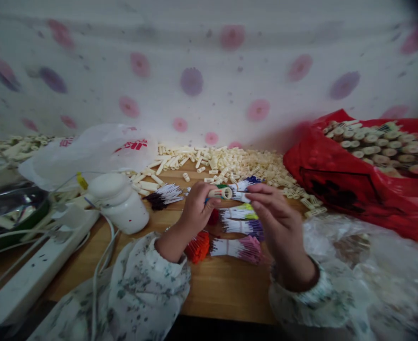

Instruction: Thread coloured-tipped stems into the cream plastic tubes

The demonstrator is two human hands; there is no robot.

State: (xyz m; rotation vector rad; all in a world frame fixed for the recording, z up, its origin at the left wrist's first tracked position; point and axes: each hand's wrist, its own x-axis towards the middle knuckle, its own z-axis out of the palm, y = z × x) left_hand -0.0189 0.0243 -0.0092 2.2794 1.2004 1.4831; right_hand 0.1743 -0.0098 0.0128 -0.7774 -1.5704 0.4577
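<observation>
My left hand (199,204) is closed around a short cream slotted plastic tube (226,192), its open end turned to the right. Colored strips show along the tube's side. To the right of it my right hand (278,220) is raised, thumb and fingers brought together, a small gap away from the tube. Anything between those fingertips is too small to make out. Below the hands lie bundles of thin white sticks with colored ends: pink (235,248), purple (242,227), yellow (240,211) and orange (198,246). A black-ended bundle (164,195) lies to the left.
Loose cream tube pieces (230,161) are heaped along the back. A red bag (311,166) full of tubes stands at right, clear plastic (354,246) before it. At left are a white jar (118,203), a power strip (38,265) with cables and a white plastic bag (88,149).
</observation>
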